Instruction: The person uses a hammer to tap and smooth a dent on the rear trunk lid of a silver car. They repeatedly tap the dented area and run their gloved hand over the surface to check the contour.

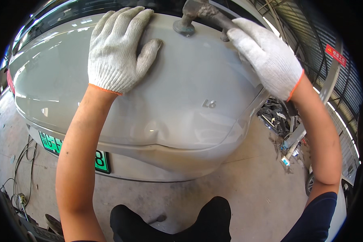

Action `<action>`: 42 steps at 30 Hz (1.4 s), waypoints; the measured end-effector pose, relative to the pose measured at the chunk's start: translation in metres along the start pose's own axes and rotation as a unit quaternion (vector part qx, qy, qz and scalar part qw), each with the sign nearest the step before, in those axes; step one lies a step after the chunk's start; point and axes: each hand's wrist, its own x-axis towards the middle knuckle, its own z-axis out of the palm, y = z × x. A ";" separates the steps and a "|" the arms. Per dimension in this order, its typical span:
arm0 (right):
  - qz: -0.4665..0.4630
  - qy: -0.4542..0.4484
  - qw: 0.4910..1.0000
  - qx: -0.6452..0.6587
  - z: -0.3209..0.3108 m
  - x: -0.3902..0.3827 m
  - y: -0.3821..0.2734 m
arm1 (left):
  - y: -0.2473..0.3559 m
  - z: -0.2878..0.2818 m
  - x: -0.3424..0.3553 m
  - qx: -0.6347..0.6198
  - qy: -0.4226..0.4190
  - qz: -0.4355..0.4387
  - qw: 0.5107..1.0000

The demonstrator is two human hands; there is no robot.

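My left hand [119, 52], in a white knit glove with orange cuff, lies on the upper part of the light grey car's rear panel [169, 84], fingers stretched toward the dark glass and thumb apart. My right hand [266, 58], gloved alike, grips a dark, worn metal tool [207, 16] at the panel's upper right edge; its round-footed end [183, 26] is over the panel. The part of the tool inside my fingers is hidden. Lower on the panel, below the small badge, creased dents [157, 135] show along the bend above the green number plate [101, 161].
Hoses and cables [26, 169] lie on the concrete floor [254, 189] at left. At right are piled car parts and scrap [276, 117], a post [330, 80] with a red sign and a corrugated wall. My dark-clad knees [207, 220] are below the bumper.
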 end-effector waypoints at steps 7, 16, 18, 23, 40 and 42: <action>0.019 -0.056 0.998 0.007 -0.004 0.010 -0.001 | 0.001 -0.001 0.000 -0.002 0.000 0.001 1.000; 0.045 -0.003 0.997 0.057 -0.008 0.004 -0.006 | 0.001 -0.002 0.001 0.010 -0.028 0.005 1.000; 0.042 -0.027 0.999 0.015 -0.010 0.006 0.000 | 0.002 -0.002 0.002 0.007 -0.028 0.002 1.000; 0.011 0.002 1.000 0.018 -0.003 0.002 0.010 | 0.002 -0.003 0.002 0.010 -0.034 0.001 0.999; -0.092 -0.054 0.978 -0.177 -0.008 0.005 0.001 | -0.003 -0.001 -0.001 0.012 -0.021 0.010 1.000; 0.030 -0.056 0.993 -0.096 -0.010 -0.002 -0.001 | -0.004 0.001 -0.001 0.025 -0.012 0.012 1.000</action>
